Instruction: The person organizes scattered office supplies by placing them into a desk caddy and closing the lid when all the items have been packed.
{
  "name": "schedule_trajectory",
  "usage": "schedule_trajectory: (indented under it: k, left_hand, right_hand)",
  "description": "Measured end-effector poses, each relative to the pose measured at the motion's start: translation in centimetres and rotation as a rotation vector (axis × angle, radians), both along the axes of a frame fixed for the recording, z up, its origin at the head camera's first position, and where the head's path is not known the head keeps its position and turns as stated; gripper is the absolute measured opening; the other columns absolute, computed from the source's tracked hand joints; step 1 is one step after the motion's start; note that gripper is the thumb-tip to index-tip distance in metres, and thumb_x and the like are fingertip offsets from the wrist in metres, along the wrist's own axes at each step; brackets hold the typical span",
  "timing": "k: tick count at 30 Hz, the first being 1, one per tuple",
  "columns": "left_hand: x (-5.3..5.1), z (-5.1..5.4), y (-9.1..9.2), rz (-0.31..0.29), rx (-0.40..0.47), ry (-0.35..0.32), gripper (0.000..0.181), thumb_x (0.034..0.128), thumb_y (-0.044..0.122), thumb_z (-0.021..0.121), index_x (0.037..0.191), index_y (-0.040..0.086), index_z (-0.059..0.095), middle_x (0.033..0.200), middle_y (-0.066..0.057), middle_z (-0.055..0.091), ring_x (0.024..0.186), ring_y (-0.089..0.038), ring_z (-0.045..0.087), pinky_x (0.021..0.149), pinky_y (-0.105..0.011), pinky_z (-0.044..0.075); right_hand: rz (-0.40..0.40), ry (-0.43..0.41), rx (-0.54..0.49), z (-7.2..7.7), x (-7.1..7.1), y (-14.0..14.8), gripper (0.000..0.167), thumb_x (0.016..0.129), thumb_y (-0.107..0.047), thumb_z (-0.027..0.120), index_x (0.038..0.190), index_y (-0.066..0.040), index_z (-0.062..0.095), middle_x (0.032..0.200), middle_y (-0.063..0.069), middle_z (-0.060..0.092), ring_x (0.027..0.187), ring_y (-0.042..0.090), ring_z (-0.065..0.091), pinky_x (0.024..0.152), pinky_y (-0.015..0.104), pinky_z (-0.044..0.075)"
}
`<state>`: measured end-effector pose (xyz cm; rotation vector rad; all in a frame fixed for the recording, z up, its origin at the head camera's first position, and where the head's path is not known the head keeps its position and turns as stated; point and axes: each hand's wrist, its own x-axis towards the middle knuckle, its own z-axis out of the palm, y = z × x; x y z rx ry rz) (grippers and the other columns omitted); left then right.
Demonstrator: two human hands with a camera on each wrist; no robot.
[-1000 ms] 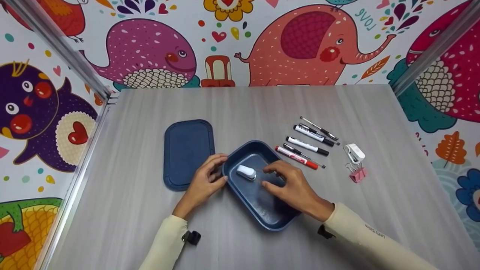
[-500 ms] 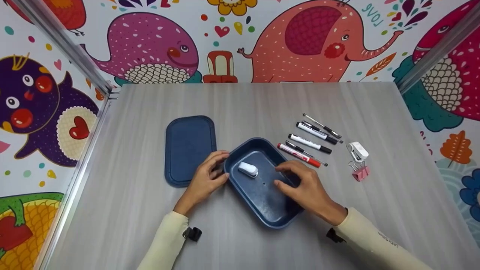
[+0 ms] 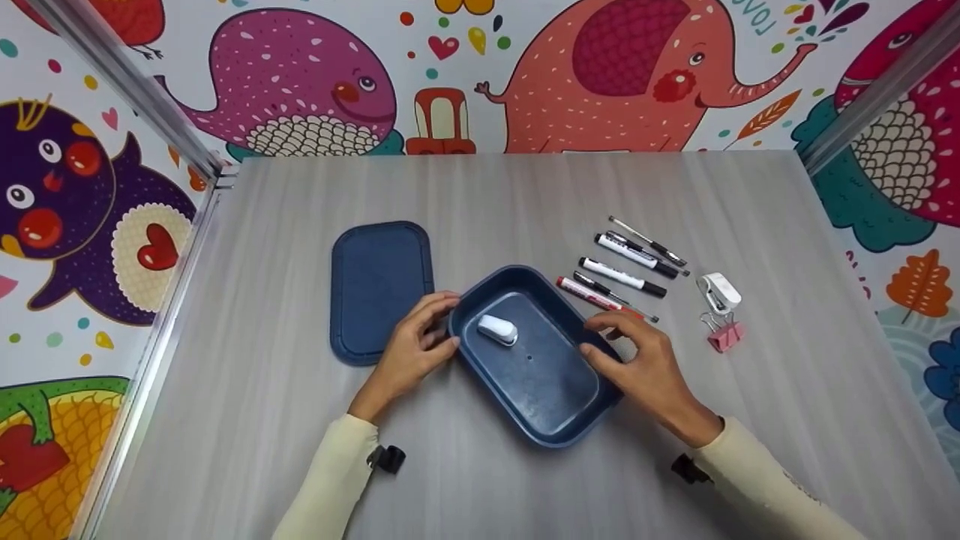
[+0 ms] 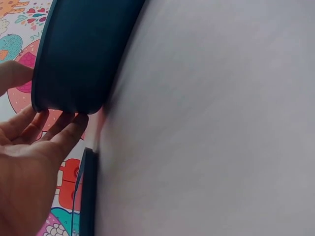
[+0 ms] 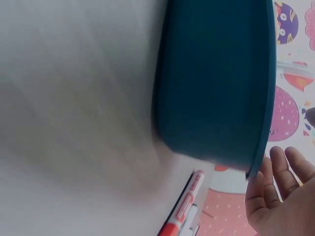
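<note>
A dark blue box (image 3: pixel 517 279) stands open on the table, turned at a slant. On its floor, near the far left end, lies a small white clip (image 3: pixel 498 330). My left hand (image 3: pixel 409 352) rests its fingertips against the outside of the box's left corner, the thumb close to the rim. Over the right rim hovers my right hand (image 3: pixel 649 367), its fingers loosely bent and holding nothing. In the right wrist view its fingers (image 5: pixel 278 172) are close to the rim; whether they touch it I cannot tell.
A blue lid (image 3: pixel 382 292) lies flat behind my left hand. Right of the box are several pens and markers, including a red marker (image 3: pixel 589 293) and a black-capped marker (image 3: pixel 622 277). Farther right lie another white clip (image 3: pixel 720 292) and a pink binder clip (image 3: pixel 725 335).
My right hand has drawn back rightward from near the white clip to over the box's right rim. My left hand stays at the corner. The head view has tilted slightly down.
</note>
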<state>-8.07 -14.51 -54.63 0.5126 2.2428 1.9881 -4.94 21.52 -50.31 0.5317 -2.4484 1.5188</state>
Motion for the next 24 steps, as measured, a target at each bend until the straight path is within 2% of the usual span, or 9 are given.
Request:
schedule_trajectory:
  k: [9,16,19,24]
  left_hand:
    - [0.2,0.1,-0.1,0.005,-0.004,-0.007,0.055,0.0981,-0.006,0.075,0.151,-0.003,0.06,0.16,-0.016,0.053,0.145,-0.036,0.055,0.105,-0.04,0.055]
    - [0.2,-0.1,0.0,-0.005,0.03,-0.014,0.055,0.0977,-0.009,0.073,0.151,-0.005,0.06,0.16,-0.018,0.051,0.147,-0.038,0.052,0.105,-0.035,0.054]
    - [0.2,-0.1,0.1,-0.005,0.038,-0.011,0.055,0.0973,-0.009,0.073,0.15,-0.006,0.06,0.16,-0.02,0.051,0.146,-0.038,0.052,0.104,-0.032,0.054]
    - [0.0,0.0,0.1,-0.005,0.041,-0.007,0.055,0.097,-0.01,0.074,0.15,-0.007,0.059,0.16,-0.02,0.051,0.146,-0.038,0.052,0.105,-0.032,0.054]
  right_hand:
    - [-0.079,-0.01,-0.023,-0.2,0.1,1.4,0.034,0.086,0.008,0.089,0.117,-0.005,0.081,0.112,0.008,0.079,0.104,0.018,0.069,0.092,0.022,0.051]
    - [-0.128,-0.054,0.007,0.0,-0.1,2.3,0.03,0.089,0.004,0.088,0.117,-0.005,0.082,0.114,0.006,0.08,0.101,0.01,0.066,0.093,0.022,0.049]
    - [-0.145,-0.037,0.003,0.0,-0.3,2.7,0.029,0.088,0.006,0.088,0.115,-0.004,0.082,0.112,0.009,0.08,0.1,0.008,0.064,0.092,0.021,0.049]
    - [-0.174,-0.021,0.006,1.9,0.0,2.3,0.027,0.087,0.013,0.084,0.113,0.006,0.079,0.107,0.017,0.077,0.099,0.003,0.064,0.09,0.022,0.049]
